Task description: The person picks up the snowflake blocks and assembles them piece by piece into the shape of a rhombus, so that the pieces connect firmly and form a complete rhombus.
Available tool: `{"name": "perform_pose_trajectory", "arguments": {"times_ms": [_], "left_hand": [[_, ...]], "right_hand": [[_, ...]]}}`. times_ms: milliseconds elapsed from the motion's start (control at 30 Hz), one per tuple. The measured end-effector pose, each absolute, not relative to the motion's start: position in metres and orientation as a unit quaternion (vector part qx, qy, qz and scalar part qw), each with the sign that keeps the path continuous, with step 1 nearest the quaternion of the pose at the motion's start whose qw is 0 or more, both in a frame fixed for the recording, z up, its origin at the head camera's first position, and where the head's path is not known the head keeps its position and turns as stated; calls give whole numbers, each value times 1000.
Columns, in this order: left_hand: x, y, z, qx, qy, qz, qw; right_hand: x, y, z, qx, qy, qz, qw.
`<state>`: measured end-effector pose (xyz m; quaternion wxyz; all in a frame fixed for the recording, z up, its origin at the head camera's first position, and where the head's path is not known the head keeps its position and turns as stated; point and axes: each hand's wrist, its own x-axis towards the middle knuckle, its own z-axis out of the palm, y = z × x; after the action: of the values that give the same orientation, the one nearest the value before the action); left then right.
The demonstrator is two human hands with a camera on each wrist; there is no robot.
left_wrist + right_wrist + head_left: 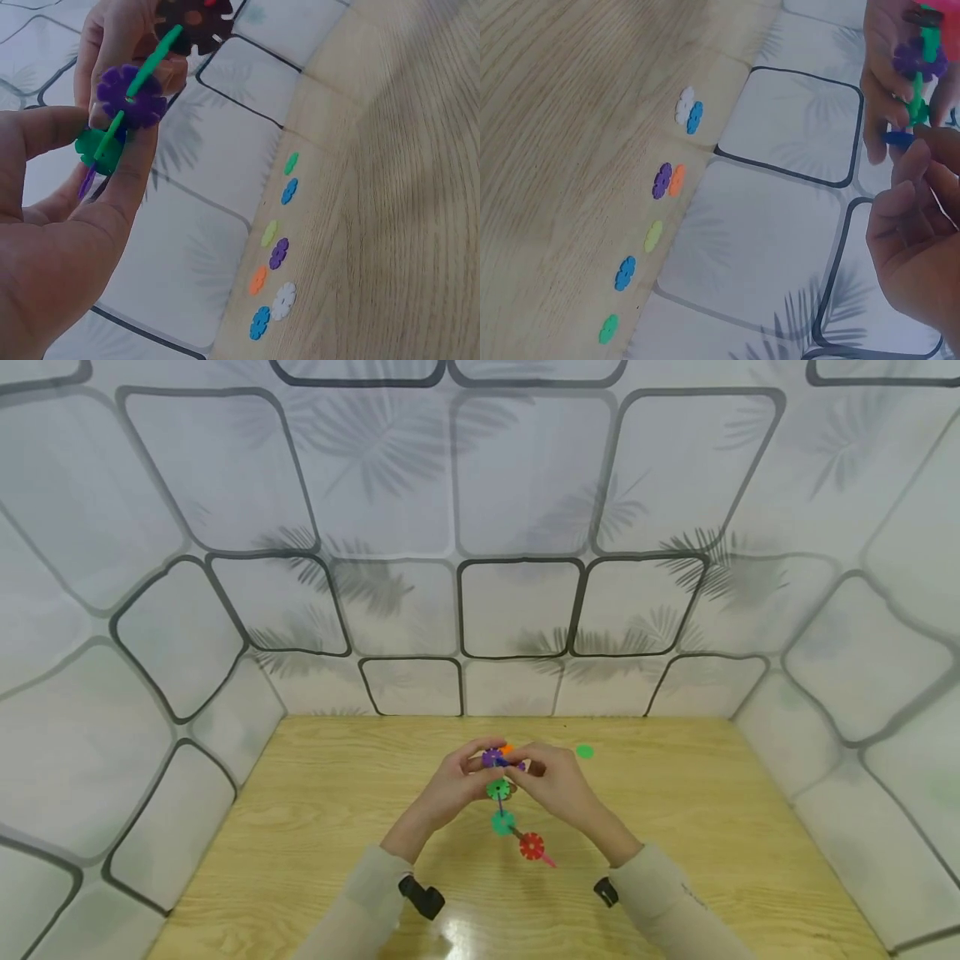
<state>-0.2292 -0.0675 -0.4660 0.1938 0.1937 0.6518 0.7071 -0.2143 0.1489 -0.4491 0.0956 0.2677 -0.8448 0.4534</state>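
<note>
Above the table, my left hand (453, 783) holds a chain of slotted plastic snowflake discs between thumb and fingers. In the head view a purple disc (492, 757) and a green disc (498, 789) sit by its fingers. Below them hang a teal disc (503, 823), a red disc (532, 846) and a pink one (550, 861). My right hand (558, 783) meets the left from the other side and pinches a blue disc (897, 138) at the chain. A brown disc (196, 22) shows farther along the chain in the left wrist view.
Several loose discs lie flat along the wooden table's (337, 827) back edge, among them a green one (585, 752), a white one (284, 301), a yellow one (653, 236) and a purple one (661, 181). A patterned cloth wall (517, 610) surrounds the back and sides.
</note>
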Motion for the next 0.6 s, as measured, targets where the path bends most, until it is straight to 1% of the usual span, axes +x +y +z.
{"name": "perform_pose_trajectory", "arguments": {"times_ms": [200,333,467,600], "left_hand": [[-229,-66,-467,204,655,704,186],[-229,-64,-468,187,661,707,168],[-229,-63,-467,164,680,700,144],[-227,-63,-465,153,704,681,129]], "right_hand": [[-214,159,-441,257,-846,460,82],[-220,173,-443,228,-847,470,96],[-230,188,-457,190,-852,477,104],[-239,202,-476,148,-862,478,78]]}}
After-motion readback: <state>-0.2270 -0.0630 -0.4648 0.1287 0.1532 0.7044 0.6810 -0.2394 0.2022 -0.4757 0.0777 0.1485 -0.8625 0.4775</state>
